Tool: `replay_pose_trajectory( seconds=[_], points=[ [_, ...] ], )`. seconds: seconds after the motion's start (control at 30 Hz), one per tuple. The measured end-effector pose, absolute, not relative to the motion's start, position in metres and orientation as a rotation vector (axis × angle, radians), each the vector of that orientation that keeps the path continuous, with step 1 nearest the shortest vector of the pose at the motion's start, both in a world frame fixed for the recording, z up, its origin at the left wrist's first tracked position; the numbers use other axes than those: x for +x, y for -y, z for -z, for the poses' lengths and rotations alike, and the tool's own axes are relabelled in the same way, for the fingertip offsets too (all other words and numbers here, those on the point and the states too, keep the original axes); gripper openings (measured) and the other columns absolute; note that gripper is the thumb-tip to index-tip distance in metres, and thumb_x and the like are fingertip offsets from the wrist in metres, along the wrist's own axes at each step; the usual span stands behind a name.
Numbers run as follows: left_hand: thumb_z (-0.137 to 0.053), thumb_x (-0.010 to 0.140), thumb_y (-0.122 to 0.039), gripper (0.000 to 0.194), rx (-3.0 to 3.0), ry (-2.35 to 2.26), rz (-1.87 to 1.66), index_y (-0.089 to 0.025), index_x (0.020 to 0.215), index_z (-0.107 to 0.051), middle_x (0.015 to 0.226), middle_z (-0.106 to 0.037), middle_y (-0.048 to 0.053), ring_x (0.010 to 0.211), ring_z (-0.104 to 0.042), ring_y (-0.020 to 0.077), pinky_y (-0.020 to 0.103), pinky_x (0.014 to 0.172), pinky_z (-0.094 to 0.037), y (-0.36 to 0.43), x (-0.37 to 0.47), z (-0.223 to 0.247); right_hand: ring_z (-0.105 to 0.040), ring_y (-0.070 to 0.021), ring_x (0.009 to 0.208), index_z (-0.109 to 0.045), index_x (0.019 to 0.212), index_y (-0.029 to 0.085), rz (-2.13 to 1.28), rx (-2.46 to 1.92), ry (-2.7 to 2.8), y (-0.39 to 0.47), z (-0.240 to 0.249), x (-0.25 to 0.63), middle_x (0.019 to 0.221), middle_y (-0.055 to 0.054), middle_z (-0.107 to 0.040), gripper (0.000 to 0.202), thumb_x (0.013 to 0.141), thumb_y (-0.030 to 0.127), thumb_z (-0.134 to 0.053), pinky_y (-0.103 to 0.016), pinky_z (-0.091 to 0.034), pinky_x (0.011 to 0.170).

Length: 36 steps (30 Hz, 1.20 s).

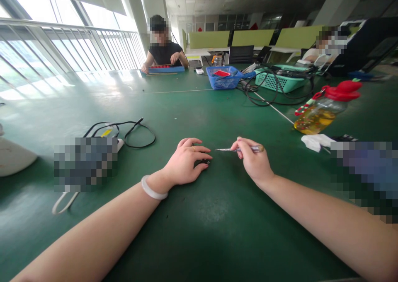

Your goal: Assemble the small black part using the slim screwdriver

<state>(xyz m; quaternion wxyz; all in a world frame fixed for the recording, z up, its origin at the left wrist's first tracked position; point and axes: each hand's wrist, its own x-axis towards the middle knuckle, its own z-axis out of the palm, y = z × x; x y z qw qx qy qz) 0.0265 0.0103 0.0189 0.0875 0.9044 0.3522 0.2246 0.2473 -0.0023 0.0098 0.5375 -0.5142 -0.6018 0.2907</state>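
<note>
My left hand [188,162] rests on the green table [217,240], its fingers curved over a small black object [202,162] that shows between thumb and fingers. A white band circles the left wrist. To the right, my right hand [253,160] is closed around a thin pen-like tool [241,148] with a metal tip and a silvery handle. The tip points left toward the left fingertips, with a small gap between them. Most of the black object is hidden under the left hand.
A blurred device [85,162] and a looped black cable [154,138] lie left. A red-lidded bottle [320,114] and white cloth [314,142] are right. Farther back are a blue basket [223,81], a green basket [276,82], tangled cables and a person [164,52] at a blue tray [166,70].
</note>
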Motion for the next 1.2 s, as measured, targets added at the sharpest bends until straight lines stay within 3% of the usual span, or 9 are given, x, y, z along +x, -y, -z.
replay_pose_trajectory(
  seconds=[0.13,0.23,0.33,0.47,0.83,1.2],
  points=[
    [-0.065,0.080,-0.030,0.014,2.698,-1.016,-0.688,-0.030,0.092,-0.072,0.111,-0.069,-0.001,0.118,-0.047,0.0272,0.050,0.104,-0.031,-0.011,0.027,-0.018,-0.044,-0.0124,0.050,-0.061,0.059,0.019,-0.686,-1.220,1.438,0.002,-0.009,0.247,0.050,0.003,-0.044,0.035,0.087,0.036,-0.048,-0.028,-0.036,0.056],
    [-0.065,0.080,-0.033,0.013,2.626,-1.005,-0.807,-0.027,0.091,-0.071,0.101,-0.072,0.001,0.107,-0.055,0.0236,0.043,0.098,-0.041,-0.011,0.027,-0.018,-0.044,-0.0124,0.051,-0.061,0.059,0.019,-0.689,-1.221,1.437,0.003,-0.010,0.246,0.051,0.003,-0.044,0.035,0.087,0.036,-0.048,-0.028,-0.035,0.056],
    [-0.064,0.082,-0.031,0.015,2.432,-1.089,-1.016,-0.023,0.093,-0.070,0.095,-0.072,0.003,0.094,-0.061,0.0196,0.036,0.089,-0.050,-0.013,0.026,-0.016,-0.044,-0.0124,0.051,-0.061,0.060,0.019,-0.690,-1.213,1.446,0.003,-0.010,0.247,0.051,0.003,-0.044,0.035,0.087,0.035,-0.048,-0.028,-0.035,0.056],
    [-0.065,0.079,-0.032,0.027,2.118,-1.182,-1.142,-0.020,0.102,-0.067,0.096,-0.071,0.005,0.088,-0.066,0.0190,0.035,0.085,-0.055,-0.019,0.023,-0.006,-0.043,-0.0122,0.050,-0.061,0.060,0.019,-0.696,-1.211,1.446,0.003,-0.010,0.247,0.050,0.003,-0.043,0.035,0.087,0.036,-0.048,-0.028,-0.035,0.056],
    [-0.068,0.078,-0.030,0.015,2.272,-1.357,-1.081,-0.022,0.090,-0.072,0.090,-0.069,0.002,0.086,-0.064,0.0181,0.030,0.080,-0.053,-0.023,0.023,-0.009,-0.044,-0.0121,0.049,-0.061,0.059,0.019,-0.679,-1.212,1.464,0.002,-0.010,0.246,0.049,0.004,-0.044,0.034,0.087,0.033,-0.048,-0.029,-0.039,0.061],
    [-0.054,0.087,-0.021,0.023,2.554,-1.384,-0.877,-0.025,0.100,-0.072,0.098,-0.064,0.004,0.086,-0.062,0.0179,0.030,0.080,-0.052,-0.015,0.028,-0.009,-0.048,-0.0135,0.054,-0.061,0.060,0.019,-0.655,-1.233,1.479,0.005,-0.014,0.245,0.054,0.001,-0.050,0.035,0.087,0.035,-0.048,-0.028,-0.037,0.058]
  ],
)
